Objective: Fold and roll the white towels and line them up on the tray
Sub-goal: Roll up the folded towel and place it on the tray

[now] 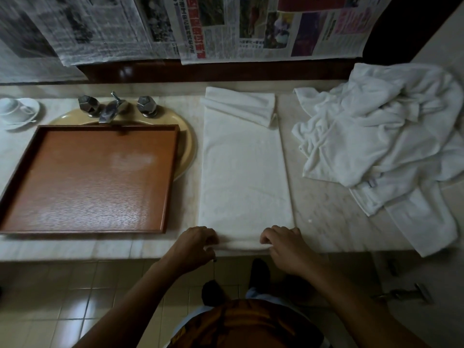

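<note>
Step in hand: the start of the roll on one towel. The folded towel [243, 172] lies as a long narrow strip on the bench [321, 204], running away from the person, with its far end doubled back on itself. The left hand [198, 243] and right hand [283, 244] sit at the two near corners, right at the bench edge. Each grip is curled and pinches the near hem, which is bunched up slightly between them. In my judgement, the next move calls for both hands to turn that hem over and roll it away evenly, keeping the sides square so the roll does not cone. The tray [88, 177] rests just left of the towel, partly over the sink [187, 144]. No rolled towel is on it, so the line-up is not yet begun. A heap of loose towels [376, 136] waits at the right, well apart from the tray. A cup [12, 109] stands on a saucer at far left, and its contents cannot be told.
</note>
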The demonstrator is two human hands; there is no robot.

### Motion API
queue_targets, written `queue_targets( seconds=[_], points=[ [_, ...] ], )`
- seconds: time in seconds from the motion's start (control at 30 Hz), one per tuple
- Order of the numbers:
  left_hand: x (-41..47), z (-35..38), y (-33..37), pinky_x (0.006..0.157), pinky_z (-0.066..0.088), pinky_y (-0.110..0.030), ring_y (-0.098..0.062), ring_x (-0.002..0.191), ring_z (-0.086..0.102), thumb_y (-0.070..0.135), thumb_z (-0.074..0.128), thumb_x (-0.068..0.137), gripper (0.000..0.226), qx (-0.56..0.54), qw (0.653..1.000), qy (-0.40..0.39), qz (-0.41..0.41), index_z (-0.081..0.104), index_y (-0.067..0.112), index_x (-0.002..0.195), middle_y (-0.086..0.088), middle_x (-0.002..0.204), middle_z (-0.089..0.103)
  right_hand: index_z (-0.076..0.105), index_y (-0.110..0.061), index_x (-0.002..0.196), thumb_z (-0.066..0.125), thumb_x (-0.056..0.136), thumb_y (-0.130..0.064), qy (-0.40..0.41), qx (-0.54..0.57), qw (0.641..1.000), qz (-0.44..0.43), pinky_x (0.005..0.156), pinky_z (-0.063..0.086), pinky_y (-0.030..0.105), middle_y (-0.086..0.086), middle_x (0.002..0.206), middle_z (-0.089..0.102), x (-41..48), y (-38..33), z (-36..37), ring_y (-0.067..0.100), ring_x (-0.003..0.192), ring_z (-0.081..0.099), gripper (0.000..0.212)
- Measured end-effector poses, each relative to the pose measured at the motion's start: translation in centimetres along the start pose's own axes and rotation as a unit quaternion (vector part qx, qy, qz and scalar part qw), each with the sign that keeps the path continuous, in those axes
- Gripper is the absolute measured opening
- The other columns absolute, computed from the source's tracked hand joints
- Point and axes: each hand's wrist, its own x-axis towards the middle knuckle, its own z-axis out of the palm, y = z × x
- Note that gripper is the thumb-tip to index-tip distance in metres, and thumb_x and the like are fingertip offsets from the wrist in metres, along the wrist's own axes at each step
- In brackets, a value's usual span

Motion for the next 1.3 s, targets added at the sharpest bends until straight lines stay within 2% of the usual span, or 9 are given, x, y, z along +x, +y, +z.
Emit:
queue_targets(
  seconds=[0.17, 0.23, 0.43, 0.6, 0.73, 0.83, 0.97, 1.2, 1.3],
  points=[
    [0.9, -1.7, -0.7, 0.063, 0.047, -0.008, 0.009, 0.079, 0.066, 0.021, 0.081, 0.086, 0.018, -0.117, 0.989, 0.031, -0.088, 0.071, 0.029, 0.098, 0.012, 0.087, 0.071, 0.060, -0.034, 0.110, 0.065, 0.092, -0.011, 0.011, 0.196, 0.975, 0.100, 0.084, 0.057, 0.034, -0.012, 0.100, 0.067, 0.9, 1.2, -1.5, 0.008, 0.092, 0.066, 0.030],
    [1.0, -1.9, -1.0, 0.060, 0.046, -0.006, 0.006, 0.078, 0.066, 0.023, 0.084, 0.084, 0.017, -0.143, 0.982, 0.045, -0.117, 0.073, 0.027, 0.096, 0.011, 0.086, 0.072, 0.060, -0.035, 0.105, 0.072, 0.089, -0.015, 0.031, 0.224, 0.968, 0.105, 0.078, 0.059, 0.033, -0.010, 0.094, 0.067, 1.3, 1.6, -1.8, 0.007, 0.085, 0.066, 0.028],
    [0.8, -1.3, 0.2, 0.058, 0.040, -0.011, -0.001, 0.082, 0.056, 0.020, 0.083, 0.086, 0.017, -0.108, 0.980, 0.125, -0.115, 0.068, 0.027, 0.091, 0.012, 0.095, 0.060, 0.064, -0.033, 0.107, 0.083, 0.083, -0.030, 0.109, 0.129, 0.980, 0.103, 0.089, 0.048, 0.036, -0.015, 0.100, 0.060, 1.8, 1.7, -1.2, 0.009, 0.098, 0.058, 0.031],
    [0.3, 1.6, 1.3, 0.063, 0.040, -0.015, -0.006, 0.077, 0.050, -0.004, 0.072, 0.086, 0.027, 0.000, 0.987, 0.162, 0.000, 0.068, 0.022, 0.088, 0.009, 0.092, 0.056, 0.067, -0.026, 0.102, 0.069, 0.089, -0.002, 0.137, 0.092, 0.985, 0.053, 0.071, 0.044, 0.023, -0.010, 0.099, 0.056, 1.2, -0.1, 0.5, 0.011, 0.094, 0.054, 0.027],
    [-0.6, 3.6, 1.7, 0.068, 0.043, -0.028, -0.014, 0.084, 0.047, -0.001, 0.076, 0.077, 0.031, 0.034, 0.982, 0.184, 0.027, 0.065, 0.020, 0.099, 0.004, 0.096, 0.056, 0.069, -0.027, 0.112, 0.067, 0.082, 0.009, 0.148, 0.063, 0.986, 0.040, 0.075, 0.051, 0.024, -0.008, 0.110, 0.057, 0.5, -0.9, 2.7, 0.012, 0.100, 0.055, 0.047],
    [-1.0, 3.6, 1.5, 0.074, 0.044, -0.029, -0.017, 0.090, 0.049, 0.012, 0.082, 0.075, 0.041, 0.045, 0.981, 0.183, 0.049, 0.062, 0.020, 0.109, 0.001, 0.105, 0.055, 0.067, -0.025, 0.119, 0.067, 0.085, 0.003, 0.164, 0.057, 0.984, 0.026, 0.083, 0.053, 0.030, -0.007, 0.117, 0.057, 0.0, -1.2, 3.1, 0.014, 0.107, 0.053, 0.044],
    [-0.3, 3.2, 1.2, 0.074, 0.047, -0.031, -0.019, 0.091, 0.051, 0.003, 0.082, 0.070, 0.048, 0.061, 0.981, 0.178, 0.048, 0.062, 0.019, 0.111, -0.001, 0.107, 0.057, 0.062, -0.024, 0.127, 0.071, 0.084, -0.005, 0.176, 0.024, 0.984, 0.006, 0.088, 0.051, 0.032, -0.005, 0.124, 0.055, -0.1, -1.2, 3.3, 0.017, 0.110, 0.052, 0.048],
    [0.7, 1.1, 0.8, 0.076, 0.054, -0.036, -0.017, 0.092, 0.060, 0.004, 0.072, 0.085, 0.029, 0.063, 0.986, 0.144, 0.054, 0.074, 0.020, 0.108, 0.003, 0.104, 0.068, 0.065, -0.026, 0.120, 0.074, 0.073, 0.004, 0.172, -0.015, 0.985, -0.017, 0.082, 0.046, 0.033, -0.008, 0.113, 0.062, 0.8, -0.4, 3.1, 0.018, 0.102, 0.056, 0.057],
    [0.6, 0.4, 0.5, 0.077, 0.054, -0.032, -0.016, 0.094, 0.064, 0.008, 0.070, 0.089, 0.024, 0.039, 0.990, 0.123, 0.051, 0.077, 0.022, 0.107, 0.003, 0.105, 0.073, 0.055, -0.031, 0.120, 0.067, 0.079, 0.005, 0.136, -0.008, 0.991, -0.004, 0.082, 0.040, 0.031, -0.012, 0.111, 0.061, 0.5, -0.5, 2.1, 0.014, 0.101, 0.053, 0.056]
  ],
)
